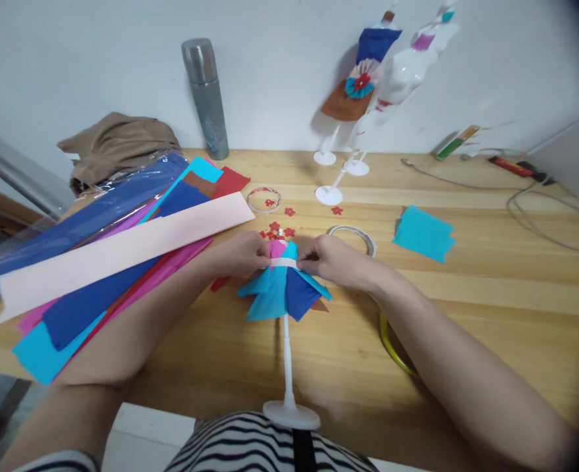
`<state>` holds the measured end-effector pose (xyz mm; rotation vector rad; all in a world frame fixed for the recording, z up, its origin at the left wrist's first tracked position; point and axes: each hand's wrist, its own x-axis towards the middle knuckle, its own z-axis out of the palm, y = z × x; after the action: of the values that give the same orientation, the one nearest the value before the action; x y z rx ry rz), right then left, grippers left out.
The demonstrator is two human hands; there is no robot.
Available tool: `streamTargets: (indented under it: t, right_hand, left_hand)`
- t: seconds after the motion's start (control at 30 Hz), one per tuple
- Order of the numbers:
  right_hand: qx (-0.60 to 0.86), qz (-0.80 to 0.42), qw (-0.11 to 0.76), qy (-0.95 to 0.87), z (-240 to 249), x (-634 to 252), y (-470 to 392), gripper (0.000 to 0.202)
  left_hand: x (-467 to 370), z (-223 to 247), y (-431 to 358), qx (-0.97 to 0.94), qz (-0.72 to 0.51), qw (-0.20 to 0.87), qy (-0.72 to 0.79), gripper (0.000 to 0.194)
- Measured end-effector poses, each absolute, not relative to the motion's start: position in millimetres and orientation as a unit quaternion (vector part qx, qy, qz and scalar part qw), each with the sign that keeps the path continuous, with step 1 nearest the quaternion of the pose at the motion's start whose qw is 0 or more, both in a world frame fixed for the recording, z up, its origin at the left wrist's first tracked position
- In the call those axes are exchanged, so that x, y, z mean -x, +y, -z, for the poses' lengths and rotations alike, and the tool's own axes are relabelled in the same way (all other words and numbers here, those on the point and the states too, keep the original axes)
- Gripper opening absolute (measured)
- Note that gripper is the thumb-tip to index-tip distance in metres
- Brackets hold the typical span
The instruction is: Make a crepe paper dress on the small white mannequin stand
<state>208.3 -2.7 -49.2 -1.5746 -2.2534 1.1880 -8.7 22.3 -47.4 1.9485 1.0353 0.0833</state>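
Note:
A small white mannequin on a stand (pixel 288 367) lies tipped toward me over the table's near edge. It wears a pink paper top (pixel 277 248) and a skirt of light blue and dark blue crepe paper (pixel 283 294). My left hand (pixel 242 254) pinches one end of a white strip (pixel 284 263) wrapped round its waist. From the other side, my right hand (pixel 329 259) pinches the strip's other end. Both hands press against the figure.
Long sheets of crepe paper (pixel 117 252) lie at left, with a brown cloth (pixel 119 141) and a metal flask (pixel 205 97) behind. A tape roll (pixel 355 233), red paper flowers (pixel 289 212), a blue scrap (pixel 424 233), two dressed mannequins (pixel 368 85) and cables (pixel 539 203) surround.

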Motion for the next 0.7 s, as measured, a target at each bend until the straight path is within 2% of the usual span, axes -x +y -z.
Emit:
streamTargets:
  t: [0.23,0.43,0.53,0.7]
  right_hand:
    - [0.512,-0.471,0.111,-0.71,59,-213,0,0.015]
    - [0.496,-0.552,0.14,-0.655,62,-216,3,0.015]
    - [0.524,-0.572,0.196,-0.6,59,-215,4,0.016]
    - [0.526,-0.571,0.342,-0.53,48,-209,-1,0.02]
  left_hand:
    - [10,49,25,-0.731,-0.005,0.536,0.422,0.041]
    - [10,45,26,-0.663,-0.025,0.599,0.448,0.033]
    - [9,37,24,-0.64,-0.088,0.601,0.471,0.027]
    - [8,14,20,-0.616,-0.212,0.595,0.469,0.025]
